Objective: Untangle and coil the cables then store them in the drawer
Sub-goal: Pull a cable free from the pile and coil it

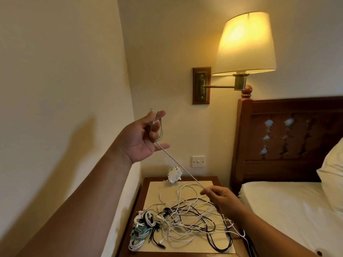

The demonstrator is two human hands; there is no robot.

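Note:
A grey cable (pixel 178 166) runs taut between my two hands above the nightstand (pixel 216 179). My left hand (pixel 143 137) is raised near the wall and holds a few small loops of it wound around its fingers. My right hand (pixel 220 196) pinches the same cable lower down, to the right. Below them a tangle of white and black cables (pixel 193 221) spreads over the nightstand's pale top. Several coiled white and teal cables (pixel 143 229) lie at its front left corner. No drawer is visible.
A white plug adapter (pixel 173 176) sits at the back of the nightstand under a wall switch (pixel 198 161). A lit wall lamp (pixel 245 45) hangs above. The bed with white sheets (pixel 289 206) and wooden headboard (pixel 289 138) is right; a wall stands close on the left.

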